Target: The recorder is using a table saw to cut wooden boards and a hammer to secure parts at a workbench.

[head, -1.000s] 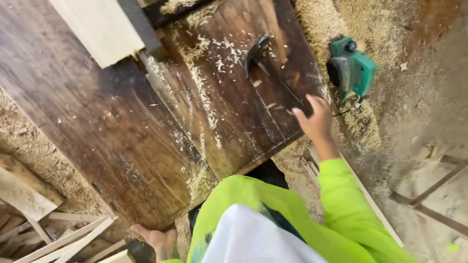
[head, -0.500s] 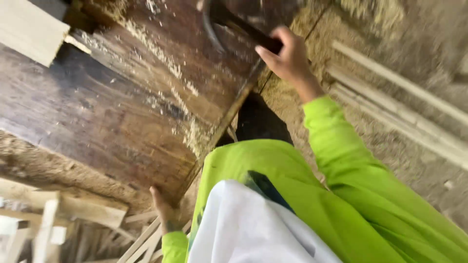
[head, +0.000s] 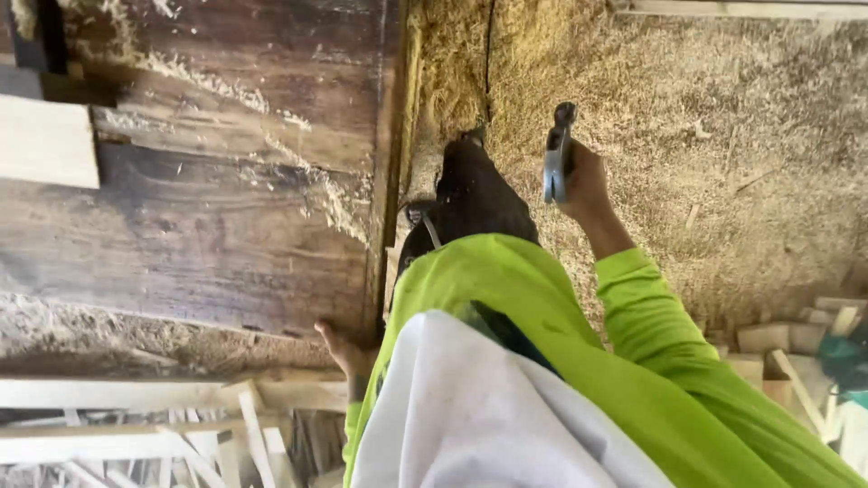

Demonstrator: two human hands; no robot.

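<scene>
Right hand (head: pixel 586 185) clamped around a grey metal tool (head: pixel 557 154), lifted clear of the dark wooden slab (head: pixel 226 226); left hand (head: pixel 348 351) resting on its near corner, grip unclear; sawdust uncleared.

Bright lime-green long sleeves (head: pixel 633 298), white garment (head: pixel 479 416) over front, dark trousers (head: pixel 475 194).

Bright, even daylight fills the scene — the sawdust floor (head: pixel 705 136) beyond the fingers (head: pixel 579 172) looks pale, nearly washed out. Shadows are soft, darkest under the bench (head: pixel 226 226) edge beside them. Slight motion blur softens everything — edges bend a little.
</scene>
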